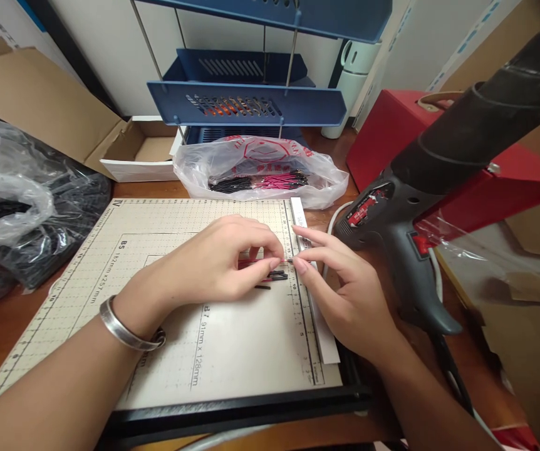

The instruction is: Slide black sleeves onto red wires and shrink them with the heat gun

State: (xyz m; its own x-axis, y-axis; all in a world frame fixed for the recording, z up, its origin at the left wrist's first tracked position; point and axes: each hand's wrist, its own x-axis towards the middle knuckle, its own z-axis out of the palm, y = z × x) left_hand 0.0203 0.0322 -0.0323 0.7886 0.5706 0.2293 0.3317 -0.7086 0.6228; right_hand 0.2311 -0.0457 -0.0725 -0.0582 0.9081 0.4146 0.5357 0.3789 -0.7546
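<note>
Over the board [246, 357]: one thin red wire [286, 260] is reaching between both hands.
Left hand [223, 263]: thumb and finger are pinching the wire.
Right hand [352, 294]: fingertips are squeezing its dark end.
Dark bits [277, 275]: a few are lying on the board.
Bag [191, 164]: behind the board, it is holding lots more; finished ones aren't showing clearly.

Both hands [232, 257] pinching, fingers [301, 265] together.
</note>
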